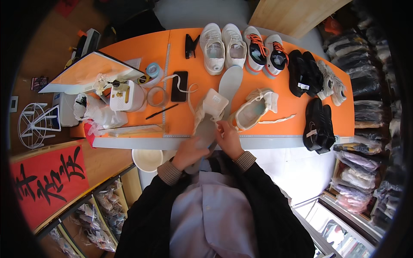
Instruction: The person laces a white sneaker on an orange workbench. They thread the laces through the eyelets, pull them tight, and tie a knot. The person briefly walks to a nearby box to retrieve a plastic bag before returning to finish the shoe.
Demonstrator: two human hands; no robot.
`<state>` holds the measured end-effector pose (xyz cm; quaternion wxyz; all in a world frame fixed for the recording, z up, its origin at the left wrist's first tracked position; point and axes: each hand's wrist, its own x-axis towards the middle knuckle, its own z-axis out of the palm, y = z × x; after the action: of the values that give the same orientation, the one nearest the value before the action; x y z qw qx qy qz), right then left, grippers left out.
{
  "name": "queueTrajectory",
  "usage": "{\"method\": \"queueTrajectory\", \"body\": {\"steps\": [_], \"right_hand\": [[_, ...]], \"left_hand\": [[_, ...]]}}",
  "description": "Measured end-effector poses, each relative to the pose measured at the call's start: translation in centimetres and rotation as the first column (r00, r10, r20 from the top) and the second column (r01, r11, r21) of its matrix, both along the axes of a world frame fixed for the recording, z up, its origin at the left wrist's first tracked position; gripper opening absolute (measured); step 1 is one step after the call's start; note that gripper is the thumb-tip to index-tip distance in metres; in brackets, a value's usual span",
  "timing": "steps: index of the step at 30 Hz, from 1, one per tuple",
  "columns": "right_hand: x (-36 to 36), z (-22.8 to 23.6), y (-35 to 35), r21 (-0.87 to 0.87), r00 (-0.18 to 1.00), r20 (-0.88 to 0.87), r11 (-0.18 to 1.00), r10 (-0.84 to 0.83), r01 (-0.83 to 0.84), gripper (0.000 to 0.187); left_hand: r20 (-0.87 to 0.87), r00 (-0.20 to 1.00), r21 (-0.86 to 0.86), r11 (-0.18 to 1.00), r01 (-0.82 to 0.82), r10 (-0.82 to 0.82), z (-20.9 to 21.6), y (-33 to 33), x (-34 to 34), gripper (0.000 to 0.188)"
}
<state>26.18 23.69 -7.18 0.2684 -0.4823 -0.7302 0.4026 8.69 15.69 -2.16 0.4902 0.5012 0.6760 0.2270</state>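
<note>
We judge work partway: our left hand (pixel 189 152) grips the shoe (pixel 214 104) low, right hand (pixel 229 141) pinching its edge; insole (pixel 231 79) loose beyond it, mate (pixel 251 112) right of it, lacing apparently unfinished.

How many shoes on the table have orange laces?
2: one shoe, and another shoe just right of it, both near the far edge of the orange table. None seem hidden.

**Matt cloth against glossy plastic**

Clocked from mid-view, your orange tabletop (pixel 180 122) looks smooth and matt. At twelve, your off-white shoe (pixel 213 103) looks like matt cloth. Your grey insole (pixel 231 81), at one, seems smooth. Your phone (pixel 179 86), at eleven, has a glossy face. Crinkled plastic wrapping (pixel 365 112) shines at three.
</note>
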Motion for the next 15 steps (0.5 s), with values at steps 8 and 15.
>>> {"method": "queueTrajectory", "body": {"steps": [8,15], "right_hand": [[-0.9,-1.3,7.7,0.317,0.964,-0.038,0.912,-0.263,0.262,0.028],[-2.0,-6.6,15.4,-0.482,0.939,-0.048,0.831,-0.341,0.278,0.036]], "left_hand": [[0.533,0.829,-0.268,0.963,-0.027,0.172,7.5,0.1,-5.7,0.048],[0.148,0.914,0.325,0.854,-0.406,0.378,0.3,2.0,-5.1,0.066]]}}
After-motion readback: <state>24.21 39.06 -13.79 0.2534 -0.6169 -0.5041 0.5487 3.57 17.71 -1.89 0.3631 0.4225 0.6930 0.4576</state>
